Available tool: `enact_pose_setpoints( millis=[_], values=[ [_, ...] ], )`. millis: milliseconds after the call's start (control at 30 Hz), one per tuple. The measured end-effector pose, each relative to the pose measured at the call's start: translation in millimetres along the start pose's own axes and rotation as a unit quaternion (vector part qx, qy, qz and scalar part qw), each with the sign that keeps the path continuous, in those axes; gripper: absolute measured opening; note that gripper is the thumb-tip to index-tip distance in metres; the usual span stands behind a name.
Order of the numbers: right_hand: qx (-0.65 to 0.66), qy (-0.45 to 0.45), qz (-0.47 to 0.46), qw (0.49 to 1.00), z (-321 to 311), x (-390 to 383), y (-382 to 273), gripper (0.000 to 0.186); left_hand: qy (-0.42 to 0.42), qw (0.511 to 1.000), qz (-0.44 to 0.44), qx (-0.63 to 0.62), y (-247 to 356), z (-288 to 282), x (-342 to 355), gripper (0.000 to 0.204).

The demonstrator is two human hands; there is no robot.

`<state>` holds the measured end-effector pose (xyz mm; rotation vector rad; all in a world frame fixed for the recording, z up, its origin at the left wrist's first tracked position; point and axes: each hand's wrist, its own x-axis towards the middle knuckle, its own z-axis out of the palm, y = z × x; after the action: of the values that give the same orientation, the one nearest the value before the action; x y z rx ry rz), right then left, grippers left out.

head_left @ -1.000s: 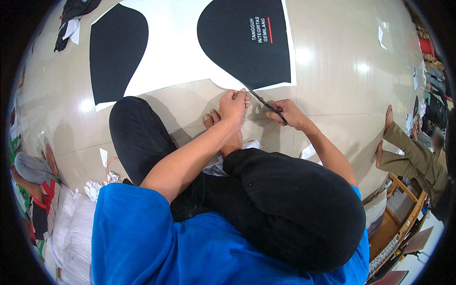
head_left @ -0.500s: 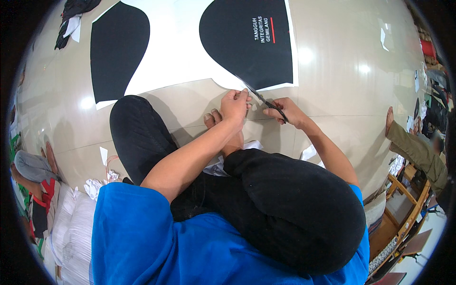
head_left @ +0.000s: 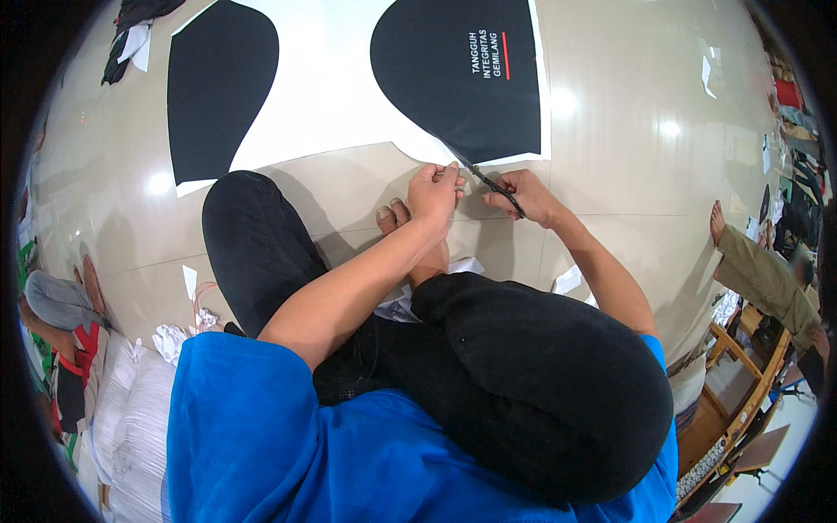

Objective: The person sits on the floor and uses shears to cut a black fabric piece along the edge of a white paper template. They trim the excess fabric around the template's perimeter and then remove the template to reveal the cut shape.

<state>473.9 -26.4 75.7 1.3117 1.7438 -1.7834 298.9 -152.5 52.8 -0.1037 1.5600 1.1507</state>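
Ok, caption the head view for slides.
Right hand holds black scissors at a white sheet bearing curved black panels; left hand pinches its edge.

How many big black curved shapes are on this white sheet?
2. One plain black curved shape is on the left of the white sheet; another black curved shape, with a red stripe, is on its right. The sheet leaves the picture's top, so more may be hidden.

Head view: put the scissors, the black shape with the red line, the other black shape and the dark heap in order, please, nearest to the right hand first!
Nearest the right hand:
1. Scissors: in its grip.
2. Black shape with the red line: ahead, slightly left.
3. Other black shape: left, on the white sheet.
4. Dark heap: far upper left.
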Motion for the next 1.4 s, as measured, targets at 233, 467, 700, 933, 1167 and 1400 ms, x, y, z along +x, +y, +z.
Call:
enact_pose_setpoints(
  millis=[233,467,700,933,1167,1400],
  values=[
    [-0.002,0.003,0.005,1.0,-4.3,-0.3,0.1,0.04,-0.001,1.0,-0.011,-0.006,0.2,-0.1,1.2,0.022],
    [-0.01,-0.004,-0.004,1.0,-7.8,2.8,2.7,0.04,-0.002,1.0,-0.011,-0.001,-1.6,-0.5,2.8,0.022],
    [-0.034,-0.009,-0.003,0.999,-14.2,4.1,2.7,0.042,0.004,1.0,0.004,0.014,-2.8,0.2,3.2,0.023],
    [-0.011,-0.003,-0.003,1.0,-8.2,13.6,-7.3,0.05,0.0,1.0,0.006,0.004,-3.0,-0.1,2.9,0.024],
    [-0.03,-0.001,0.025,0.999,-4.1,19.7,-23.3,0.039,-0.003,1.0,0.008,-0.001,-4.2,-1.6,4.3,0.023],
    [-0.025,-0.004,0.008,1.0,-4.4,20.9,-23.2,0.042,-0.003,1.0,0.011,0.004,-4.1,-1.1,4.2,0.022]
  ],
)
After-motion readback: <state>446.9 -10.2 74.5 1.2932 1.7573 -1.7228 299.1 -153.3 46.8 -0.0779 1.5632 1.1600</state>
